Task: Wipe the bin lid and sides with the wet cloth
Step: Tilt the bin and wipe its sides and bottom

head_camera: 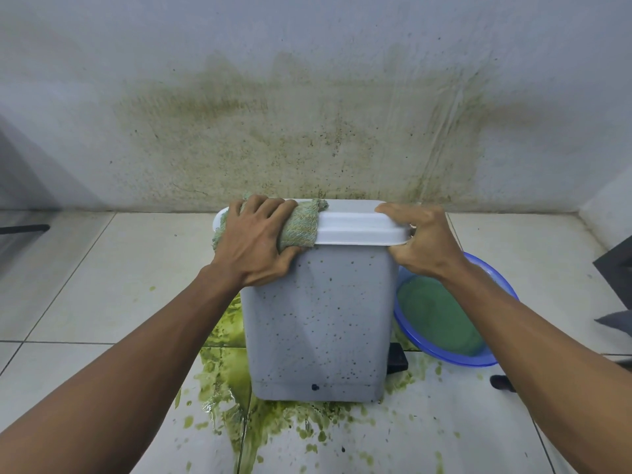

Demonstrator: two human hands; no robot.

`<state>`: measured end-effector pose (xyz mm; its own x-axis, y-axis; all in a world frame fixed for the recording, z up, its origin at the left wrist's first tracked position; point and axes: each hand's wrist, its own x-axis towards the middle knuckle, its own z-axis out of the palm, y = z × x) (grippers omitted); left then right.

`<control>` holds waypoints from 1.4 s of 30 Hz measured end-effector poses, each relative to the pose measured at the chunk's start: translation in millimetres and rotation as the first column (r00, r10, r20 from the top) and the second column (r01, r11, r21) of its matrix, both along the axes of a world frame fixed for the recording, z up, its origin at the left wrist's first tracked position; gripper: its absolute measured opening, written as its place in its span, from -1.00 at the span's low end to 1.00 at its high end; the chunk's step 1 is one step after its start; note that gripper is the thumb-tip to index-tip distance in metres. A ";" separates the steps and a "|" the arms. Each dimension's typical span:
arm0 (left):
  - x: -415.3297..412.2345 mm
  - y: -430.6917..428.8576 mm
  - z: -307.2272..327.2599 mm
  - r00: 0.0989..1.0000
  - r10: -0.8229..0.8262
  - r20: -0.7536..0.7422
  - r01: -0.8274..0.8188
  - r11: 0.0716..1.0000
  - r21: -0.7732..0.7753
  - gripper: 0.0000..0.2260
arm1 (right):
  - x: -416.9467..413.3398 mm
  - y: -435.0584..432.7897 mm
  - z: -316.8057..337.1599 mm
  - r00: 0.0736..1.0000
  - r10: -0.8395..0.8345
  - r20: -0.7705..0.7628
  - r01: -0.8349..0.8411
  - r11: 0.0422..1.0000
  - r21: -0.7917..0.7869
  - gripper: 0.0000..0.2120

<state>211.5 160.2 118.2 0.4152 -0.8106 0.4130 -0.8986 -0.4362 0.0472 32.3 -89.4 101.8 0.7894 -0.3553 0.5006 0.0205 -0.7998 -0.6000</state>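
A grey bin (pixel 318 319) stands upright on the tiled floor, its front speckled with dark spots. Its white lid (pixel 359 224) is closed. My left hand (pixel 256 241) presses a green woven cloth (pixel 302 224) over the lid's left front corner, thumb down on the bin's front face. My right hand (pixel 420 241) grips the lid's right end, fingers on top and thumb under the rim.
A blue basin (pixel 502 285) with greenish water sits on the floor right of the bin. Green slime (pixel 236 381) is spread on the tiles around the bin's base. The stained wall (pixel 307 131) rises right behind. A black pedal (pixel 398 360) sticks out at the bin's lower right.
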 end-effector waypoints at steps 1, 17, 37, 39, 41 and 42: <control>0.1 0.0 -1.7 1.000 0.006 -0.003 -0.006 1.000 -0.007 -0.36 | 0.4 0.1 1.1 1.000 -0.008 -0.019 0.008 1.000 0.024 -0.48; -75.9 10.8 -105.1 0.992 0.069 0.101 -0.054 0.988 -0.144 -0.28 | 6.7 8.5 20.4 0.983 0.018 -0.183 0.006 0.992 0.129 -0.51; -90.0 -44.8 -120.1 0.902 0.396 -0.174 -0.427 0.880 -0.209 -0.24 | 34.1 -6.5 19.3 0.896 0.167 -0.411 -0.099 0.979 0.181 -0.30; -105.6 -58.2 -125.9 0.944 0.303 -0.134 -0.325 0.923 -0.204 -0.28 | 34.5 -8.1 17.4 0.909 0.178 -0.377 -0.104 0.973 0.208 -0.34; -118.9 -52.4 -139.3 0.982 0.175 -0.070 -0.185 0.970 -0.160 -0.31 | 35.7 -9.7 15.7 0.916 0.171 -0.363 -0.094 0.971 0.219 -0.42; -120.2 -44.1 -146.4 0.989 0.143 -0.041 -0.147 0.979 -0.141 -0.33 | 36.5 -10.5 15.0 0.916 0.162 -0.367 -0.087 0.973 0.214 -0.44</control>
<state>91.3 116.1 -28.2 0.5382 -0.6743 0.5056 -0.8235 -0.5484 0.1452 68.9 -99.9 116.7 0.9500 -0.2998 0.0876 -0.1470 -0.6766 -0.7215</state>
